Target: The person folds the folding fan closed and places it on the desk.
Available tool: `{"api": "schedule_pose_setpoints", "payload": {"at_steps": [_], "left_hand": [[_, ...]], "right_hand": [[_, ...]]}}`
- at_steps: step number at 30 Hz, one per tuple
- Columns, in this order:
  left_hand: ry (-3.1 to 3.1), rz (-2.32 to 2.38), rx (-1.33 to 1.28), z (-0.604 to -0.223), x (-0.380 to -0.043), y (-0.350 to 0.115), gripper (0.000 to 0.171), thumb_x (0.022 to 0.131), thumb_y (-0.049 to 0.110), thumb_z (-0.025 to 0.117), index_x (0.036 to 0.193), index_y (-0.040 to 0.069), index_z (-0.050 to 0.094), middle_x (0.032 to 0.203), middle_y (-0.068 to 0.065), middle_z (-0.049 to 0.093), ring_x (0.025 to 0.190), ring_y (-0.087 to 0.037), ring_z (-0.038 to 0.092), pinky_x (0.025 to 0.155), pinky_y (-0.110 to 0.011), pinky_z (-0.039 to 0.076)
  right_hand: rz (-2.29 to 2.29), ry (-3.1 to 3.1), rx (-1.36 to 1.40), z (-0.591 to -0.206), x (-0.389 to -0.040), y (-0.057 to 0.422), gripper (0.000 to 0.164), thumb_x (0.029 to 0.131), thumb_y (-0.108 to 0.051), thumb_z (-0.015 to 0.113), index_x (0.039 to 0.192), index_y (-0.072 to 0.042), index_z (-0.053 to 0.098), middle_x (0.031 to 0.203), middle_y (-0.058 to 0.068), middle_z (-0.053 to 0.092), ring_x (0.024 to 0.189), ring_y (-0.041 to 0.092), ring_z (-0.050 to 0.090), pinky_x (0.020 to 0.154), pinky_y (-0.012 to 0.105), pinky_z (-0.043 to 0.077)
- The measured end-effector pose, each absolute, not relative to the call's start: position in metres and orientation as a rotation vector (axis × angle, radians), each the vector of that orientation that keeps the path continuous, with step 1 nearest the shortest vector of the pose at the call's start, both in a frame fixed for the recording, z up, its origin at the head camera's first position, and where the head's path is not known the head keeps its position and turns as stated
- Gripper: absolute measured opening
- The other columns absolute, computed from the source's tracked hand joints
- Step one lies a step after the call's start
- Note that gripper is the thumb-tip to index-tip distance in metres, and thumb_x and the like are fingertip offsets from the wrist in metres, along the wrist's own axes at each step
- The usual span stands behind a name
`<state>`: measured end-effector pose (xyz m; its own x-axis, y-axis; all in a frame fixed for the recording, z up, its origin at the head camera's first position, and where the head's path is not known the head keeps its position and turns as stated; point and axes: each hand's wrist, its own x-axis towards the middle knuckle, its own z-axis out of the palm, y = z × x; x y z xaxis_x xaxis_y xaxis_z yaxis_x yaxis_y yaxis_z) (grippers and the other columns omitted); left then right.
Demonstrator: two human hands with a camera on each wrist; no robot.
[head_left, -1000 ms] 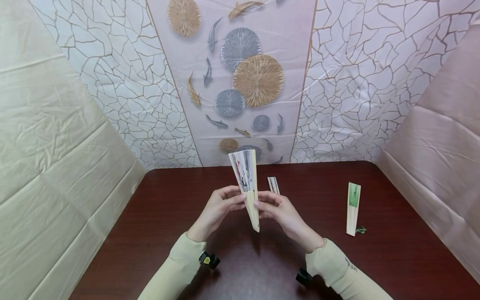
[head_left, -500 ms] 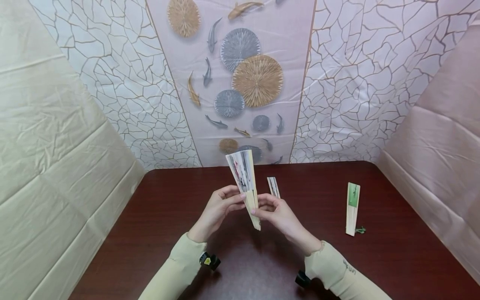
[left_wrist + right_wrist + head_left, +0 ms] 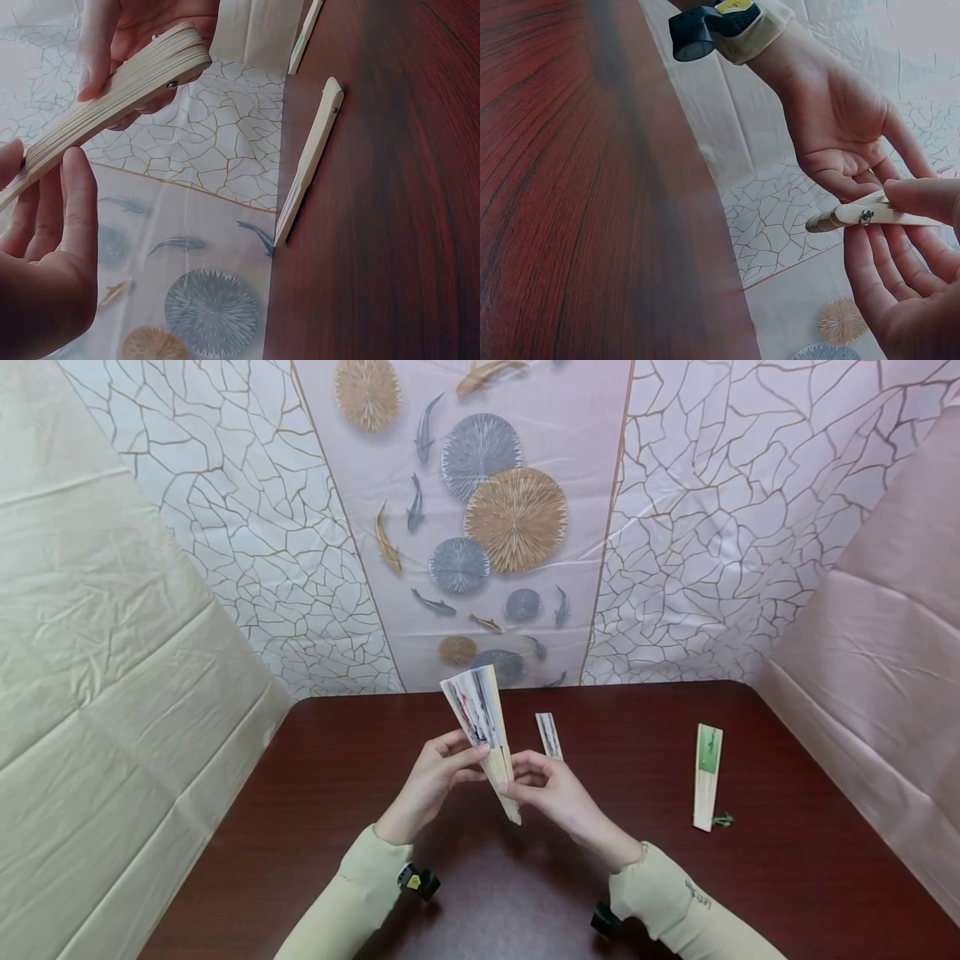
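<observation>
Both hands hold a folding fan (image 3: pixel 480 714) up above the table, its pale ribs at the bottom and a white leaf with dark and pink painting at the top, slightly spread. My left hand (image 3: pixel 438 777) pinches the left side of the ribs between thumb and fingers. Lower on the right, my right hand (image 3: pixel 558 793) pinches the ribs with thumb on the near face and fingers behind. In the left wrist view the ribs (image 3: pixel 127 90) are stacked close at the riveted end. The right wrist view shows the rivet (image 3: pixel 866 217) near the right thumb.
Behind the right hand, a second folded fan (image 3: pixel 549 735) with a white leaf lies on the dark red table (image 3: pixel 337 827). A folded green fan (image 3: pixel 706 777) with a green tassel (image 3: pixel 723 820) lies at the right. Patterned cloth (image 3: pixel 675 527) hangs behind the table.
The fan's top has swung left and its leaf has spread a little wider. My right thumb has shifted lower and left onto the ribs, while the left hand stays almost still.
</observation>
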<state>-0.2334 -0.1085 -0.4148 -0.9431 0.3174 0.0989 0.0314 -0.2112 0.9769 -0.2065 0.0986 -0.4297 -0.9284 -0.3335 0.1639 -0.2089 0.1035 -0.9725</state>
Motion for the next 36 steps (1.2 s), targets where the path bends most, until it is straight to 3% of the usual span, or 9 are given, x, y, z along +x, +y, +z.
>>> {"api": "schedule_pose_setpoints", "payload": {"at_steps": [13, 28, 36], "left_hand": [[1.847, 2.269, 0.399, -0.4169, -0.2343, -0.1112, 0.031, 0.095, 0.010, 0.069, 0.122, -0.004, 0.066, 0.103, -0.005, 0.073, 0.086, -0.016, 0.069, 0.078, -0.036, 0.060], [1.827, 2.325, 0.408, -0.4185, -0.2324, -0.1147, 0.027, 0.096, 0.008, 0.067, 0.120, -0.005, 0.066, 0.101, -0.007, 0.071, 0.084, -0.018, 0.068, 0.075, -0.032, 0.060], [1.808, 2.354, 0.393, -0.4162, -0.2330, -0.1160, 0.021, 0.096, 0.005, 0.066, 0.116, 0.000, 0.069, 0.102, -0.007, 0.072, 0.085, -0.017, 0.069, 0.077, -0.034, 0.060]], "right_hand": [[-1.934, 2.256, -0.576, -0.4304, -0.2047, 0.0988, 0.035, 0.090, -0.009, 0.076, 0.119, 0.005, 0.063, 0.103, 0.014, 0.070, 0.089, 0.019, 0.066, 0.073, 0.027, 0.056], [-1.916, 2.280, -0.505, -0.4325, -0.2016, 0.0983, 0.035, 0.090, -0.011, 0.077, 0.119, 0.005, 0.066, 0.102, 0.012, 0.070, 0.089, 0.018, 0.065, 0.071, 0.024, 0.054], [-1.938, 2.224, -0.498, -0.4339, -0.2002, 0.0986, 0.035, 0.090, -0.009, 0.075, 0.119, 0.008, 0.064, 0.100, 0.011, 0.070, 0.087, 0.016, 0.065, 0.073, 0.031, 0.057]]}}
